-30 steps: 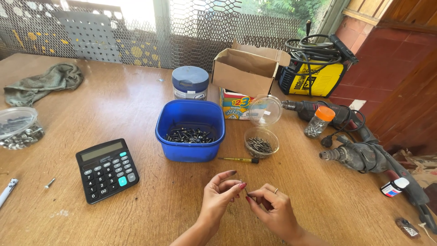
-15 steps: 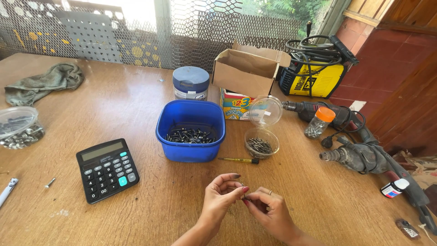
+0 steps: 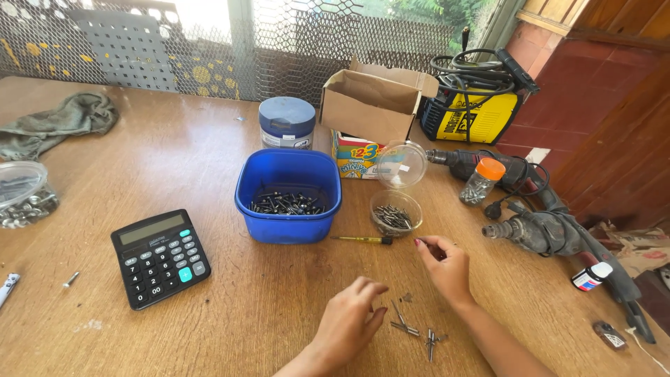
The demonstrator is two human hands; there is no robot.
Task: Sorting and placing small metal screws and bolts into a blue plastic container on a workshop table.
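- Screws [image 3: 412,328] lie loose on the desk [image 3: 174,160] near its near edge, between the two hands.
- Left hand [image 3: 349,322] hovers just beside them, fingers curled and half open, holding nothing.
- Right hand [image 3: 444,264] pinches something small at its fingertips; I cannot tell what.
- Clear cup [image 3: 395,213] of screws, blue tub [image 3: 288,197], and screwdriver [image 3: 363,239] sit beyond.

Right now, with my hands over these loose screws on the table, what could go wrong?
The loose screws lie scattered between your left hand and right hand; a sweep could roll them off the table's near edge. The small open tub of screws stands close beyond the right hand and might tip if knocked.
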